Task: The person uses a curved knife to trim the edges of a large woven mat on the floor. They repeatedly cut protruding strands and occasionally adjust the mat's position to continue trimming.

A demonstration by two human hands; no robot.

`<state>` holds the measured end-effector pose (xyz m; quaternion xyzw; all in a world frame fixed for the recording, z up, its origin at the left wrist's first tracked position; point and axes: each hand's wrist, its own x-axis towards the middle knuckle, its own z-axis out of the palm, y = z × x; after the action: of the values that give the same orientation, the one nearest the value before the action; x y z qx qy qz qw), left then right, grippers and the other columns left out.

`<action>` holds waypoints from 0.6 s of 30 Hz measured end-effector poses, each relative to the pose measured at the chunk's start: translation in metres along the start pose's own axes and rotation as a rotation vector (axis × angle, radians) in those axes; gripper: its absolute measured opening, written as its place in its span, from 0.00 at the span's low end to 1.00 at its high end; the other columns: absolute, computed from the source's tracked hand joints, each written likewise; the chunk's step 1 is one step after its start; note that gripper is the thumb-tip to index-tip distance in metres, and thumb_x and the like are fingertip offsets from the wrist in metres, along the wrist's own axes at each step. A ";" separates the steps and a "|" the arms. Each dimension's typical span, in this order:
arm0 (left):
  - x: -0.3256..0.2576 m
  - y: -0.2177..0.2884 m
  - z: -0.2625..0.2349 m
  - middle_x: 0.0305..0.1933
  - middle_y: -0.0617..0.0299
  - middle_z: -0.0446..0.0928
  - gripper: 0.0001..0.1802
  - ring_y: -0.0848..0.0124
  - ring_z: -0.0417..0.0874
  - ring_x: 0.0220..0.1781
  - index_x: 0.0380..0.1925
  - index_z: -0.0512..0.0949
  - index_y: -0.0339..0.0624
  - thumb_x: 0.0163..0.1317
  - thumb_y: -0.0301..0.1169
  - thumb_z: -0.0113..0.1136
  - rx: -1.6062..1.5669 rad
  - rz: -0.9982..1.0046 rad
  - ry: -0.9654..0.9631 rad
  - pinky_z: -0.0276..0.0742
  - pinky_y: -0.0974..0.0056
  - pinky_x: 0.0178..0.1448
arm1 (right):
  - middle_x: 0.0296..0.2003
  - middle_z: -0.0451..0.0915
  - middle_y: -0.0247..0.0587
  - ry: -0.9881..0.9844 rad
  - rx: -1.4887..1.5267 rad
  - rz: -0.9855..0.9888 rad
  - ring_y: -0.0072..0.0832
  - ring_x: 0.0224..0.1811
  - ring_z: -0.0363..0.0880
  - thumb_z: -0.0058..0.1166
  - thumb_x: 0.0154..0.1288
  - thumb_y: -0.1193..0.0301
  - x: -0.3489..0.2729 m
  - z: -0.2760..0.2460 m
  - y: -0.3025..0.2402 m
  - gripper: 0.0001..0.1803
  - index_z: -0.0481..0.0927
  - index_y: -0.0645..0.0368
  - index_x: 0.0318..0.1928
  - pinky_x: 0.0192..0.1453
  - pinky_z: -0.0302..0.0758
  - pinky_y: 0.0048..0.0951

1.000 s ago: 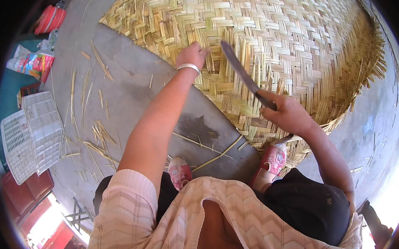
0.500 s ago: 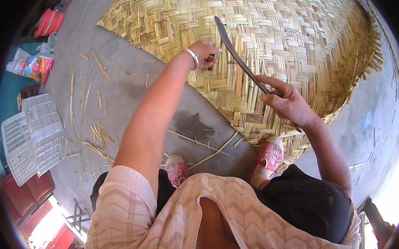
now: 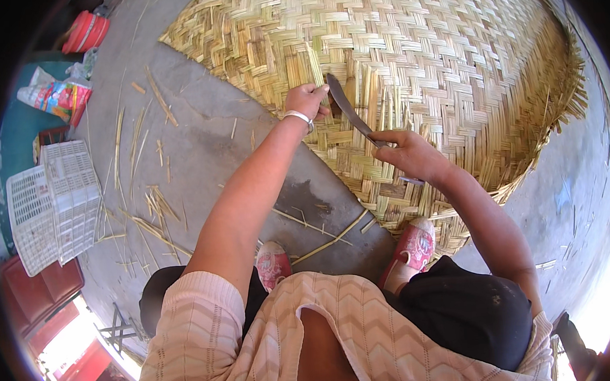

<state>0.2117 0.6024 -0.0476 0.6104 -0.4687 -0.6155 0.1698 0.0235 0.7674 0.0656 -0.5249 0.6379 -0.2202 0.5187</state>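
Note:
A large woven reed mat covers the floor ahead of me, its right edge curling upward. My right hand is wrapped around a long, curved, dark metal blade, which slants up and left over the mat. The blade's tip is beside the fingertips of my left hand, which wears a pale bracelet. Thumb and fingers of that hand are pinched at a pale reed strip near the mat's left edge; the fingers partly hide the grip.
Loose reed pieces are scattered over the grey floor at left. Farther left are a white plastic crate, a colourful plastic bag and a red bucket. My feet, in red shoes, are at the mat's near corner.
The blade has come down and left, its tip now by my left fingertips. My right hand has moved up and left with it. My left hand has shifted slightly down and closed at the strip.

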 end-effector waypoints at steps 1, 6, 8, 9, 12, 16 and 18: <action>0.001 -0.001 -0.001 0.30 0.62 0.81 0.15 0.75 0.82 0.22 0.36 0.80 0.39 0.64 0.41 0.66 -0.034 0.000 -0.013 0.78 0.70 0.24 | 0.33 0.84 0.49 -0.038 -0.047 0.056 0.32 0.37 0.84 0.57 0.61 0.60 0.004 0.000 0.000 0.27 0.78 0.58 0.60 0.45 0.77 0.33; 0.003 -0.003 -0.008 0.28 0.65 0.80 0.13 0.76 0.82 0.23 0.34 0.79 0.43 0.63 0.40 0.68 -0.254 -0.039 -0.097 0.79 0.71 0.24 | 0.37 0.85 0.50 -0.116 -0.306 0.154 0.38 0.40 0.85 0.57 0.59 0.58 0.021 -0.010 -0.011 0.27 0.80 0.56 0.58 0.50 0.78 0.36; 0.004 -0.001 -0.009 0.28 0.66 0.79 0.13 0.76 0.82 0.23 0.34 0.78 0.44 0.63 0.40 0.68 -0.293 -0.041 -0.088 0.79 0.72 0.24 | 0.37 0.85 0.51 -0.121 -0.296 0.131 0.38 0.39 0.85 0.57 0.59 0.58 0.032 -0.015 -0.020 0.27 0.81 0.56 0.57 0.49 0.78 0.36; 0.004 0.001 -0.009 0.28 0.66 0.79 0.13 0.76 0.82 0.23 0.34 0.78 0.44 0.62 0.40 0.69 -0.306 -0.053 -0.074 0.79 0.72 0.24 | 0.37 0.85 0.51 -0.121 -0.304 0.145 0.38 0.39 0.85 0.56 0.59 0.58 0.037 -0.015 -0.024 0.27 0.81 0.57 0.57 0.49 0.78 0.36; 0.003 0.007 -0.008 0.28 0.67 0.78 0.15 0.76 0.81 0.23 0.37 0.77 0.43 0.62 0.40 0.69 -0.324 -0.066 -0.064 0.78 0.72 0.23 | 0.37 0.85 0.52 -0.174 -0.299 0.196 0.40 0.40 0.85 0.55 0.60 0.57 0.040 -0.027 -0.033 0.26 0.82 0.57 0.55 0.49 0.78 0.35; -0.003 0.018 -0.009 0.28 0.68 0.77 0.17 0.77 0.79 0.21 0.40 0.77 0.42 0.61 0.42 0.70 -0.298 -0.080 -0.087 0.77 0.72 0.22 | 0.43 0.85 0.50 -0.097 -0.447 0.196 0.43 0.46 0.84 0.54 0.62 0.55 0.034 0.002 -0.032 0.27 0.78 0.50 0.60 0.55 0.78 0.41; -0.006 0.023 -0.007 0.27 0.68 0.76 0.17 0.77 0.78 0.20 0.39 0.78 0.42 0.61 0.41 0.70 -0.257 -0.121 -0.046 0.76 0.73 0.22 | 0.45 0.84 0.49 -0.025 -0.464 0.274 0.45 0.50 0.83 0.54 0.62 0.55 0.030 0.024 -0.026 0.28 0.75 0.44 0.63 0.56 0.77 0.43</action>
<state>0.2113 0.5930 -0.0247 0.5965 -0.3522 -0.6933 0.1987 0.0586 0.7373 0.0653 -0.5413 0.7299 0.0109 0.4173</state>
